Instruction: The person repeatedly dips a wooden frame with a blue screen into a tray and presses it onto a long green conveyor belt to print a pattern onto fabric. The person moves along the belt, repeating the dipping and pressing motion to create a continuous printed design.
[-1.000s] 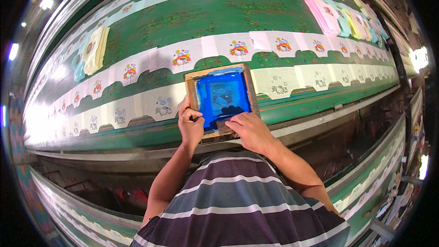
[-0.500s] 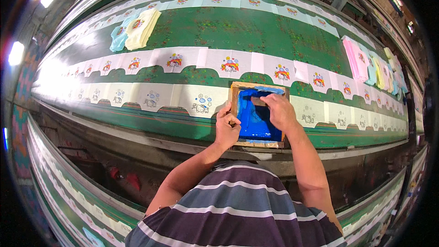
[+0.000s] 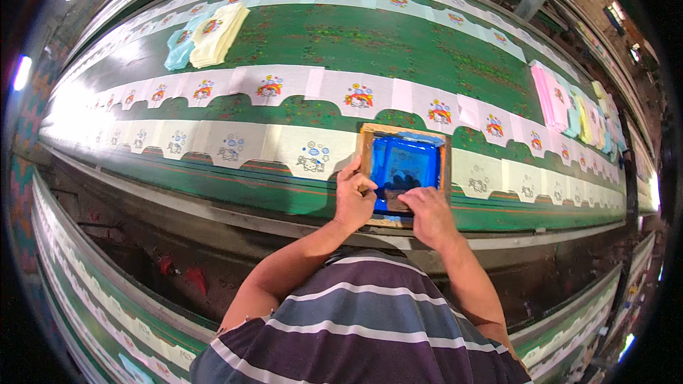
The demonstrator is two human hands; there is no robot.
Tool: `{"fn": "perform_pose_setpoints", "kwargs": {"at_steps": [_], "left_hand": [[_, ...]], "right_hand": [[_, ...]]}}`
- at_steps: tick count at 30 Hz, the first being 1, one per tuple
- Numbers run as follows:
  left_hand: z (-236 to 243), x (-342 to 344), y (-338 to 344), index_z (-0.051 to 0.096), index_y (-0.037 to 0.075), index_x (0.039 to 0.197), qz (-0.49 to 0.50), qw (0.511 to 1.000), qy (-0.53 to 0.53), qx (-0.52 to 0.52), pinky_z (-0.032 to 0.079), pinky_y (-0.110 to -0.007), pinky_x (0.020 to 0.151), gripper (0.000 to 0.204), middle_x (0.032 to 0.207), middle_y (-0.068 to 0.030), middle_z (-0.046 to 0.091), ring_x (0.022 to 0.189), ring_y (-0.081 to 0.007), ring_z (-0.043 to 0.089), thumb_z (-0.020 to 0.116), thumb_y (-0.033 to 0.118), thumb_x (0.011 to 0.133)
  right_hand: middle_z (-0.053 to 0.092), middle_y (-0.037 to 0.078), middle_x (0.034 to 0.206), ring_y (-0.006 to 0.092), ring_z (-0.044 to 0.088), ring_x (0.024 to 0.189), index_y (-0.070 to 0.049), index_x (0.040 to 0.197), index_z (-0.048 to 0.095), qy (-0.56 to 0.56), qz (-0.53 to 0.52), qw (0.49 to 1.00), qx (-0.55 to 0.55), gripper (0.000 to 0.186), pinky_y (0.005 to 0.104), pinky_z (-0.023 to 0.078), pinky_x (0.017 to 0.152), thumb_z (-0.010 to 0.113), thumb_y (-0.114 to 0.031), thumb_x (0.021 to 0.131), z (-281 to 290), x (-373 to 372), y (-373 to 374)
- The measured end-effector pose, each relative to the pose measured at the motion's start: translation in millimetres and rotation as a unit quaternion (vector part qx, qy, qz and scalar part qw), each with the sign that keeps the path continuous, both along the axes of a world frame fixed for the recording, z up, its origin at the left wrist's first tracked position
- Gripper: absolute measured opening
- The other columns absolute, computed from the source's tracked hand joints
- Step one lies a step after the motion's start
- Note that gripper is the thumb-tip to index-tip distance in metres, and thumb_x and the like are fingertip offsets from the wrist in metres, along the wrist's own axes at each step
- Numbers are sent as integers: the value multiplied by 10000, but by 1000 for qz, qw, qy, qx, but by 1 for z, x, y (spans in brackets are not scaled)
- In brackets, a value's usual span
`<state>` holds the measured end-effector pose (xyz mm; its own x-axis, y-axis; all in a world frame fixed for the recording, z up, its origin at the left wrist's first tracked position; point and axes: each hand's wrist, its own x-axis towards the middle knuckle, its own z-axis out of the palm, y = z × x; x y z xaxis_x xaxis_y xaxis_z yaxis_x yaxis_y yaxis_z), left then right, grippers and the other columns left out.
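Both forearms come up from the lower edge over the striped shirt and meet at a wooden-framed printing screen (image 3: 404,171) with a blue mesh, which lies flat on the long green table (image 3: 370,46) near its front edge. The left hand (image 3: 353,198) sits at the screen's left side, wrist bent slightly, its fingers curled around the left rail of the frame with the thumb against the wood. The right hand (image 3: 429,215) reaches in over the screen's near rail, knuckles up and fingers folded down onto a dark squeegee (image 3: 400,195) that rests on the lower part of the blue mesh; how tightly it clamps the tool cannot be told, since the fingers cover it. The screen covers one piece in the front row of white fabric cut pieces (image 3: 306,149), each bearing a faint blue printed figure; the piece just left of the screen is touched by the left hand's heel. Beyond the screen, a second row of white pieces (image 3: 356,92) carries multicoloured prints. Far left of the screen and further back lies a stack of yellow and light-blue fabric (image 3: 206,35); far right of it, pink, green and yellow stacks (image 3: 562,99).
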<state>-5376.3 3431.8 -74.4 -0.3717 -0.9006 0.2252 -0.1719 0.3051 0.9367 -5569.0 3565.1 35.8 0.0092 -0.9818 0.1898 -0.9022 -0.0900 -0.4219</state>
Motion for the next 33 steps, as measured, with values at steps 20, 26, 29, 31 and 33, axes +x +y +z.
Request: {"fn": "perform_pose_setpoints", "kwargs": {"at_steps": [20, 26, 29, 31, 33], "left_hand": [[30, -80, 38, 782, 91, 953, -46, 994, 13, -95, 422, -491, 1307, 325, 1698, -262, 595, 1575, -430, 564, 753, -188, 787], [11, -161, 93, 748, 74, 981, -28, 995, -20, -97, 461, -468, 1273, 319, 1694, -210, 617, 1575, -386, 577, 733, -196, 812], [2, -184, 109, 747, 78, 995, -15, 1000, -23, -9, 507, -459, 1233, 272, 1706, -210, 617, 1573, -353, 594, 750, -154, 853], [0, -188, 114, 743, 73, 990, -16, 999, -2, 44, 512, -450, 1226, 264, 1723, -211, 607, 1568, -336, 600, 747, -150, 849], [0, -190, 115, 774, 65, 975, -14, 999, -32, 28, 535, -431, 1197, 250, 1736, -231, 583, 1568, -362, 607, 750, -141, 836]], "right_hand": [[754, 154, 1453, 301, 710, 1368, -46, 1409, 771, -371, -313, 865, -124, 393, 417, 559, 1171, 827, -37, 1020, -51, -83, 144], [755, 127, 1465, 257, 705, 1374, -65, 1425, 767, -321, -295, 888, -149, 406, 388, 572, 1139, 805, 1, 1026, -57, -156, 198], [747, 151, 1469, 304, 697, 1384, -47, 1401, 774, -370, -289, 873, -130, 400, 424, 536, 1202, 817, -13, 1005, -58, -185, 218], [749, 156, 1459, 320, 697, 1379, -32, 1389, 776, -384, -286, 869, -123, 402, 435, 533, 1205, 829, -25, 991, -57, -198, 226], [758, 160, 1440, 327, 706, 1364, -29, 1377, 781, -423, -284, 852, -120, 389, 437, 542, 1191, 824, -21, 991, -55, -206, 230]]}}
